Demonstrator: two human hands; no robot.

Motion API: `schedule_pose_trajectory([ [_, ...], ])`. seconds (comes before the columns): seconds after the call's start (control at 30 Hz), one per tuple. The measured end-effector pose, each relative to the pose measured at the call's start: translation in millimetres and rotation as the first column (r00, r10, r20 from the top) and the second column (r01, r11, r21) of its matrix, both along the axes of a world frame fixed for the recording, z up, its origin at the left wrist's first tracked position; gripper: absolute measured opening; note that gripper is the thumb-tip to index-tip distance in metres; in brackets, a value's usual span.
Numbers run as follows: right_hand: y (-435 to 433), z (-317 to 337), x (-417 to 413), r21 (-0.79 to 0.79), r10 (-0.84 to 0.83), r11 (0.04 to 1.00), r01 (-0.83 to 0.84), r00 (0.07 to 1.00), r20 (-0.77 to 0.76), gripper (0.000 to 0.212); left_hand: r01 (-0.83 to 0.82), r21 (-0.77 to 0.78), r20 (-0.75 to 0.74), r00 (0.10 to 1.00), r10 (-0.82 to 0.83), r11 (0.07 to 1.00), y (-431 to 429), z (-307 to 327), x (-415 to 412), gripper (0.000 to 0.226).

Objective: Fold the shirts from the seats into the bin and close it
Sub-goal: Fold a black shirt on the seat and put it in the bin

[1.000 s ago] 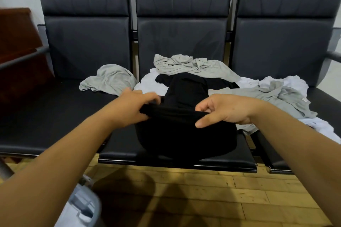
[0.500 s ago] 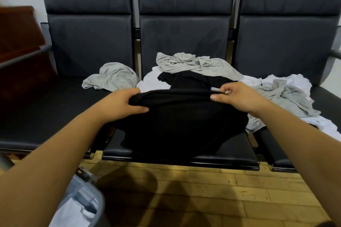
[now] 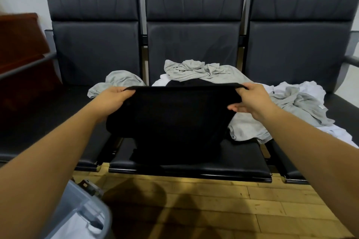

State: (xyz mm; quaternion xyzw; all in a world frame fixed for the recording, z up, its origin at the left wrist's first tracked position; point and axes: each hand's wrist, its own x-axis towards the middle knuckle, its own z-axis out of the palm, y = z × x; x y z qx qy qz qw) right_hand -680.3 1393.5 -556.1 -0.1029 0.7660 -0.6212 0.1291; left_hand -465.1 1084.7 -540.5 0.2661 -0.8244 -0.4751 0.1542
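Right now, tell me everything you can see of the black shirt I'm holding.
The black shirt looks like soft plain fabric, with no print visible. The left hand and right hand grip its top edge, pulled taut and level. The rest hangs down, its lower part bunched on the middle seat.

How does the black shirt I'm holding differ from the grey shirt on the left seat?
The black shirt is black; the grey shirt is light grey. The black shirt is held spread by its top edge between the left hand and right hand; the grey shirt lies crumpled and untouched. Both are outside the bin.
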Motion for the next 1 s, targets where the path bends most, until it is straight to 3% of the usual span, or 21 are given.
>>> schedule_pose_trajectory([
  [0.07,-12.0,22.1,-7.0,-0.141,-0.004,0.990,0.009,0.999,0.035,0.018,-0.047,-0.157,-0.052,0.998,0.039,0.987,-8.9,22.5,-10.8,0.025],
  [0.17,-23.3,63.2,-23.0,-0.214,-0.023,0.977,0.005,0.997,-0.080,0.018,-0.178,-0.389,-0.126,0.982,0.139,0.904,-15.5,69.4,-21.9,0.026],
  [0.33,-29.5,143.2,-35.5,-0.191,-0.029,0.981,-0.028,0.958,-0.284,0.026,-0.292,-0.736,-0.139,0.948,0.286,0.611,-21.3,146.1,-13.7,0.030],
  [0.4,-24.7,173.7,-36.8,-0.172,-0.077,0.985,0.013,0.926,-0.371,0.037,-0.323,-0.672,-0.170,0.943,0.285,0.667,-14.0,174.7,-10.9,0.025],
  [0.47,-17.1,200.0,-37.1,-0.194,-0.150,0.979,0.067,0.879,-0.452,0.039,-0.324,-0.319,-0.308,0.924,0.226,0.891,-2.3,202.5,-12.3,0.022],
  [0.5,-13.7,210.1,-36.5,-0.210,-0.186,0.973,0.092,0.851,-0.491,0.036,-0.283,-0.098,-0.402,0.888,0.222,0.954,5.4,214.9,-11.9,0.025],
  [0.53,-10.5,217.6,-34.9,-0.209,-0.214,0.971,0.117,0.816,-0.537,0.033,-0.227,0.065,-0.481,0.846,0.230,0.972,13.2,225.0,-9.9,0.027],
  [0.57,-8.2,222.3,-34.9,-0.182,-0.223,0.973,0.141,0.783,-0.581,0.031,-0.198,0.126,-0.516,0.824,0.235,0.972,16.7,231.7,-9.1,0.030],
  [0.63,-3.5,223.0,-34.0,-0.032,-0.172,0.980,0.195,0.764,-0.621,0.028,-0.217,0.043,-0.456,0.864,0.212,0.975,22.8,231.9,-6.2,0.031],
  [0.73,6.7,210.3,-24.2,0.198,-0.062,0.960,0.200,0.836,-0.545,0.032,-0.204,-0.020,-0.283,0.940,0.190,0.979,26.8,216.0,-2.4,0.023],
  [0.9,17.9,184.9,-29.0,0.205,-0.052,0.961,0.187,0.848,-0.527,0.027,-0.149,0.133,-0.228,0.958,0.176,0.980,25.2,188.8,-2.0,0.014],
  [1.0,17.3,167.6,-41.4,0.189,-0.042,0.971,0.147,0.881,-0.472,0.021,-0.165,0.140,-0.217,0.957,0.193,0.976,24.0,171.9,-10.5,0.012],
])
